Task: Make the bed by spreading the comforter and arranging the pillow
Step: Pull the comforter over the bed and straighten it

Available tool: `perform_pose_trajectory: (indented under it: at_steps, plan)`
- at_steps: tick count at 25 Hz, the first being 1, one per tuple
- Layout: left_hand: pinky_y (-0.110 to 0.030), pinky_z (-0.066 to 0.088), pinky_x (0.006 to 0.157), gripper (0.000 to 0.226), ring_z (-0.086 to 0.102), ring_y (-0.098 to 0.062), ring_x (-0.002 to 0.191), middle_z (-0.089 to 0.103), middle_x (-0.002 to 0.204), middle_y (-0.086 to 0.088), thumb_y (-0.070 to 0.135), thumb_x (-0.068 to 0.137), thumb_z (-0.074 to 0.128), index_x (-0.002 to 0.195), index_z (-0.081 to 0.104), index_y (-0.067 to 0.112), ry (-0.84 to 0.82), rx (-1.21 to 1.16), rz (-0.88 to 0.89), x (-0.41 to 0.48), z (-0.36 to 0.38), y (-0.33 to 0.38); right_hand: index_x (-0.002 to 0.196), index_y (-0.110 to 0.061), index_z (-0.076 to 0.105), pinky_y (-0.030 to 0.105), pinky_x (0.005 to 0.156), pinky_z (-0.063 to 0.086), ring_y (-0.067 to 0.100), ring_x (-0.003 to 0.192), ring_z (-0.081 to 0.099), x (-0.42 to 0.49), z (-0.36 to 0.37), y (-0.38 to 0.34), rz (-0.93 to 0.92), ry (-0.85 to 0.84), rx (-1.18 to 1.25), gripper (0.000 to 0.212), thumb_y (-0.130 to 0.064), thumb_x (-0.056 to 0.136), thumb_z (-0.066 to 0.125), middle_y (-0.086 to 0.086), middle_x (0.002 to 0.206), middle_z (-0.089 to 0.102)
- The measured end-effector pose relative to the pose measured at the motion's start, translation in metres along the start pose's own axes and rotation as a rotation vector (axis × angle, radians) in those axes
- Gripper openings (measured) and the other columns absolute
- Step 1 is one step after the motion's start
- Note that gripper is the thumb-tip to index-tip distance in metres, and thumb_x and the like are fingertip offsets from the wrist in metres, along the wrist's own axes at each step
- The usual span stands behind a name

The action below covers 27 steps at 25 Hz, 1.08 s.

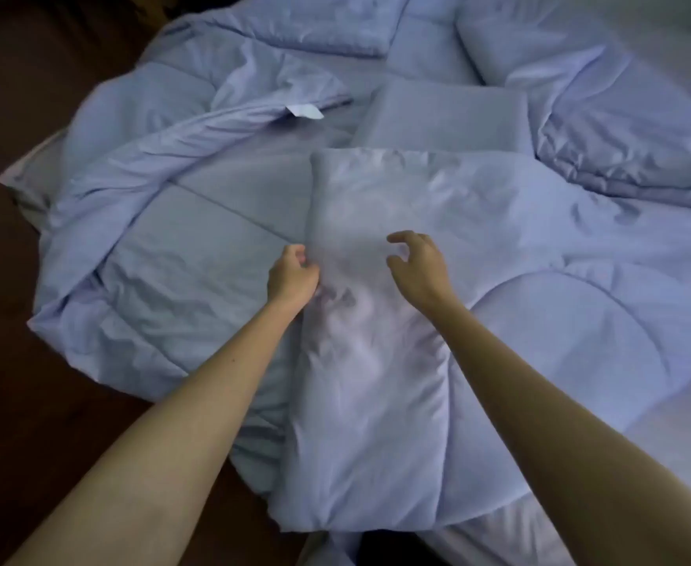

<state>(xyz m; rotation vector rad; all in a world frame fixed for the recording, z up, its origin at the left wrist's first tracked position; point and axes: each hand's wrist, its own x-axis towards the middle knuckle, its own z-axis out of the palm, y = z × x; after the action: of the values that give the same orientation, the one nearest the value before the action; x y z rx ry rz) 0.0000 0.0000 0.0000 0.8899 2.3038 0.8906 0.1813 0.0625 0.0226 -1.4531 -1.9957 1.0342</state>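
1. Beyond both hands a flat pillow (446, 112) lies on the bed. Its near edge is hidden behind the far end of a comforter fold, and only cloth lies between it and the hands.
2. Beyond the left hand (293, 275), slightly to its left, a white tag (305, 111) sticks out from a bunched ridge of the comforter (172, 247).
3. Farther to the left of that hand the crumpled cloth ends and dark floor (9, 96) shows.
4. To the right of the right hand (417, 263) the comforter is heaped in rounded, quilted swells. Nearer the person, beside the right forearm, a paler sheet (683, 463) shows.
5. The pale blue comforter covers most of the bed, under and around both hands. One folded strip (360, 381) of it runs lengthwise from close to the person, between the forearms, and on past the fingers. Its long axis points straight away toward the pillow, and its far end is squared off.
6. The left hand grips the strip's left edge, fingers curled into the cloth.
7. The right hand is over the top of the strip, just right of the left hand. Its fingers are bent and spread, the thumb is apart, and nothing is in it. Whether it touches the cloth cannot be told.
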Motion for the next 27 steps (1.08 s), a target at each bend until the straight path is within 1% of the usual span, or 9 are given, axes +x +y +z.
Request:
perform_pose_trajectory:
  at_steps: [4, 10, 13, 17, 20, 22, 23, 25, 27]
  plan:
    - [-0.035, 0.046, 0.09, 0.038, 0.058, -0.03, 0.113, 0.063, 0.121, -0.012, 0.032, 0.087, 0.057, 0.117, 0.053, 0.008, -0.176, 0.084, 0.001, 0.026, 0.01, -0.012, 0.132, -0.022, 0.053, 0.039, 0.111, 0.026, 0.028, 0.136, 0.034, 0.009, 0.018, 0.019, 0.048, 0.069, -0.351, 0.048, -0.017, 0.084, 0.054, 0.003, 0.148, 0.041]
    - [-0.036, 0.05, 0.091, 0.06, 0.061, -0.027, 0.109, 0.065, 0.119, -0.006, 0.057, 0.074, 0.065, 0.117, 0.056, 0.015, 0.01, -0.163, -0.073, 0.026, 0.024, 0.009, 0.137, -0.029, 0.046, 0.039, 0.113, 0.02, 0.024, 0.139, 0.029, 0.015, 0.02, 0.034, 0.04, 0.028, -0.466, 0.048, -0.026, 0.089, 0.053, -0.003, 0.151, 0.036]
    - [-0.031, 0.052, 0.082, 0.06, 0.065, -0.024, 0.1, 0.069, 0.11, -0.004, 0.055, 0.071, 0.069, 0.112, 0.062, 0.012, -0.066, -0.228, -0.02, 0.018, 0.023, 0.03, 0.128, -0.019, 0.056, 0.034, 0.106, 0.031, 0.026, 0.129, 0.044, 0.015, 0.01, 0.04, 0.032, 0.062, -0.269, 0.04, -0.02, 0.089, 0.055, 0.003, 0.14, 0.051]
    - [-0.015, 0.04, 0.054, 0.024, 0.054, -0.001, 0.063, 0.062, 0.075, 0.007, 0.038, 0.073, 0.069, 0.082, 0.064, 0.016, -0.352, -0.354, 0.204, -0.033, 0.027, 0.066, 0.111, -0.008, 0.064, 0.016, 0.086, 0.037, 0.024, 0.105, 0.06, -0.006, -0.031, 0.059, 0.105, 0.284, -0.036, 0.027, -0.007, 0.087, 0.053, 0.009, 0.112, 0.064]
    - [-0.019, 0.037, 0.054, 0.022, 0.039, 0.002, 0.048, 0.051, 0.058, 0.009, 0.035, 0.067, 0.064, 0.059, 0.049, 0.02, -0.641, -0.226, 0.386, -0.089, 0.051, 0.072, 0.112, -0.015, 0.064, 0.027, 0.078, 0.049, 0.018, 0.088, 0.062, -0.036, -0.074, 0.077, 0.307, 0.272, 0.254, 0.028, -0.027, 0.092, 0.05, 0.0, 0.098, 0.067]
    - [-0.023, 0.041, 0.064, 0.014, 0.048, -0.003, 0.063, 0.062, 0.07, -0.001, 0.031, 0.071, 0.064, 0.071, 0.059, 0.017, -0.835, -0.085, 0.504, -0.135, 0.072, 0.069, 0.105, -0.022, 0.064, 0.024, 0.059, 0.048, 0.012, 0.07, 0.059, -0.061, -0.111, 0.085, 0.454, 0.213, 0.604, 0.033, -0.046, 0.094, 0.044, -0.004, 0.085, 0.065]
    - [-0.025, 0.042, 0.071, 0.022, 0.055, -0.008, 0.077, 0.068, 0.086, -0.008, 0.03, 0.074, 0.064, 0.084, 0.065, 0.01, -0.919, -0.004, 0.548, -0.157, 0.083, 0.066, 0.1, -0.025, 0.064, 0.023, 0.057, 0.046, 0.011, 0.066, 0.058, -0.075, -0.13, 0.09, 0.501, 0.201, 0.73, 0.041, -0.059, 0.09, 0.044, -0.006, 0.08, 0.064]
    - [-0.027, 0.044, 0.08, 0.043, 0.059, -0.018, 0.095, 0.068, 0.109, -0.013, 0.036, 0.075, 0.062, 0.105, 0.065, 0.005, -1.059, 0.174, 0.635, -0.203, 0.1, 0.063, 0.098, -0.029, 0.065, 0.028, 0.069, 0.05, 0.012, 0.075, 0.063, -0.107, -0.162, 0.109, 0.501, 0.229, 0.839, 0.062, -0.08, 0.066, 0.052, -0.007, 0.082, 0.07]
    - [-0.029, 0.044, 0.086, 0.043, 0.059, -0.026, 0.109, 0.065, 0.121, -0.011, 0.039, 0.081, 0.062, 0.114, 0.064, 0.012, -1.139, 0.383, 0.75, -0.256, 0.111, 0.061, 0.104, -0.029, 0.067, 0.03, 0.093, 0.048, 0.009, 0.097, 0.065, -0.147, -0.191, 0.125, 0.53, 0.165, 0.813, 0.073, -0.083, 0.057, 0.054, -0.011, 0.096, 0.075]
